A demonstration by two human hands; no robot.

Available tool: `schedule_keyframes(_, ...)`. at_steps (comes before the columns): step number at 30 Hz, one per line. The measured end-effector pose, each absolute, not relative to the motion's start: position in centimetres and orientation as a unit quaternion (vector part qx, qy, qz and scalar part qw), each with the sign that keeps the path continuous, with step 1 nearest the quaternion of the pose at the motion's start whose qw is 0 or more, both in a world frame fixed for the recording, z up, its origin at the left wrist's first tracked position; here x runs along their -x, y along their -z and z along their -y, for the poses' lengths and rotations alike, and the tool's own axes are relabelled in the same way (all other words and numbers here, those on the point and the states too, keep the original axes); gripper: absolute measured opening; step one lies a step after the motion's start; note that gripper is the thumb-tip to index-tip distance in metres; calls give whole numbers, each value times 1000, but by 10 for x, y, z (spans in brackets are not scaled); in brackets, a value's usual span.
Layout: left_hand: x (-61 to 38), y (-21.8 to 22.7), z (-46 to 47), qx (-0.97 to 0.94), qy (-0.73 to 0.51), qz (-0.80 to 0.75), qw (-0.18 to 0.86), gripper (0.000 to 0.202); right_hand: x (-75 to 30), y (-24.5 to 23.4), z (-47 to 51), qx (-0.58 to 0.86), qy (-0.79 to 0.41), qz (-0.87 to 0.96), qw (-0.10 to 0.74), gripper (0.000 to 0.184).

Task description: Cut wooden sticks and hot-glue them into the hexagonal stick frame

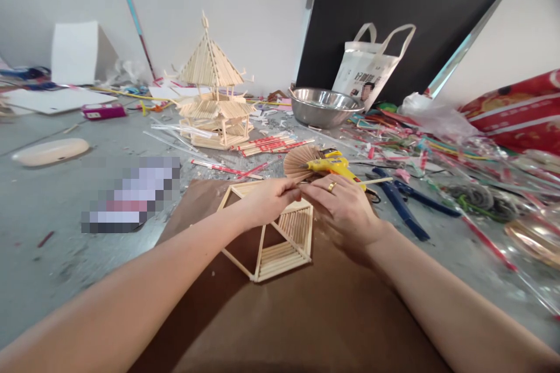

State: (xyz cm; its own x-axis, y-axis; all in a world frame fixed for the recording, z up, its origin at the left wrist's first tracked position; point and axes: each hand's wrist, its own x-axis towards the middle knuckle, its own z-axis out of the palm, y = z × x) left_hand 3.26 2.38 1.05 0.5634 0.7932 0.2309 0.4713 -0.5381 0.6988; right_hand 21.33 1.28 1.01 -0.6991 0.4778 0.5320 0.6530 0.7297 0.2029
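Left hand (273, 201), forearm angled inward, partly hides a wooden stick frame (280, 262) on a brown surface (341, 309), fingertips meeting those of the ringed right hand (343, 204); what either grips cannot be told. Beyond lies a yellow glue gun (343, 167); farther right, blue pliers (405, 210).

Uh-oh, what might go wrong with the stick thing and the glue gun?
The yellow glue gun lies close by the right hand; if it's hot, a bump might burn that hand. The left hand covers part of the wooden-stick frame, so a hard push might snap its thin sticks.
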Motion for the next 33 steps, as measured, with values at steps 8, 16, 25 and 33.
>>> schedule_keyframes(8,-31,-4,-24,-888,-208,-391,124,29,-207,-9,-10,360,187,889,212,24)
schedule_keyframes(16,-28,-5,-20,-899,-137,-415,-6,35,-205,-8,-8,377,170,890,191,26)
schedule_keyframes(25,-26,0,-24,-901,-156,-405,-9,30,-207,-3,-13,391,165,880,213,25)
schedule_keyframes(33,-24,0,-23,-893,-173,-416,-10,28,-209,-1,-15,387,155,878,234,23)
